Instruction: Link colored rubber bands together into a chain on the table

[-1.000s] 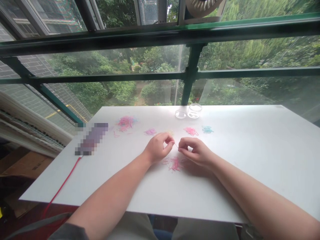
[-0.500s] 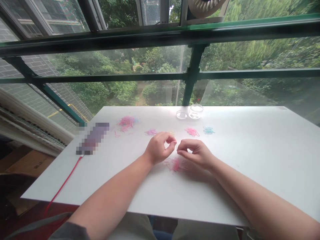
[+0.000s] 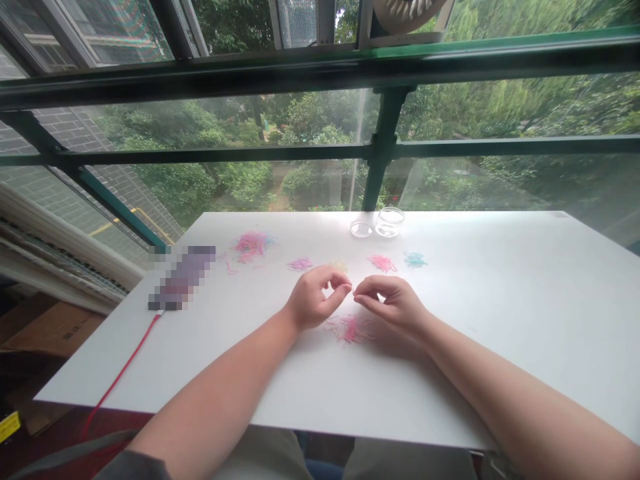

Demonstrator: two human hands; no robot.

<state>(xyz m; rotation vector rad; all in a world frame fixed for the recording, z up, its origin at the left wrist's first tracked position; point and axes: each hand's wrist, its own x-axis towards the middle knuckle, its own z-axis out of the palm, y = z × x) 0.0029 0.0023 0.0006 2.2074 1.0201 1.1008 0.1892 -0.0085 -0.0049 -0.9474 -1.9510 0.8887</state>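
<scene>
My left hand (image 3: 320, 297) and my right hand (image 3: 391, 301) are raised over the middle of the white table, fingertips pinched and almost touching. Whatever lies between the fingertips is too small to make out. Just below them is a loose pile of pink bands (image 3: 351, 329). Beyond my hands lie small heaps: purple bands (image 3: 300, 264), pale yellow bands (image 3: 339, 266) partly behind my left hand, pink bands (image 3: 383, 263) and teal bands (image 3: 415, 259). A larger mixed pile (image 3: 253, 246) sits farther left.
A clear round jar (image 3: 389, 223) and a clear shallow dish (image 3: 361, 229) stand at the table's (image 3: 500, 320) far edge. At the left lies a blurred-out device (image 3: 183, 279) with a red cable (image 3: 123, 373). Green railing (image 3: 225, 157) runs behind.
The fingers of both hands have closed in slightly, and the thin strand seen between the fingertips no longer shows clearly. The view has shifted a little.
</scene>
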